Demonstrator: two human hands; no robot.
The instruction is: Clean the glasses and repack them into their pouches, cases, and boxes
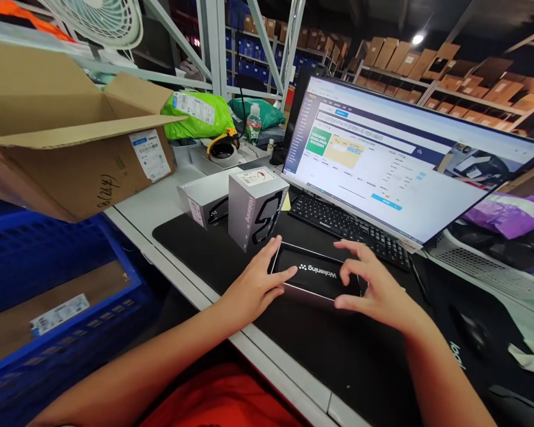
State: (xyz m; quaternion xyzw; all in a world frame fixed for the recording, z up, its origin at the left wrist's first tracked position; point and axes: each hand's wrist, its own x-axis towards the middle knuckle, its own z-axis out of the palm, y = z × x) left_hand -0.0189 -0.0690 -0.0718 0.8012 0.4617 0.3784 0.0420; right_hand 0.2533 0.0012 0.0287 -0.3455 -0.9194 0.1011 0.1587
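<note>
A flat black box [317, 274] with white lettering lies on the black desk mat [320, 350] in front of the keyboard. My left hand [254, 283] grips its left end, thumb on top. My right hand [374, 283] holds its right end with curled fingers. Just behind the black box stands a grey product box [254, 214] with a white label on top. A second, lower grey box [204, 198] lies to the left of that one.
A black keyboard [342, 222] and a lit monitor [404, 157] stand behind. An open cardboard carton [66, 136] sits at the left above a blue crate [48, 284]. A black mouse [471, 332] rests at the right. A tape roll [222, 149], a green bag [198, 115] and a bottle [253, 124] lie further back.
</note>
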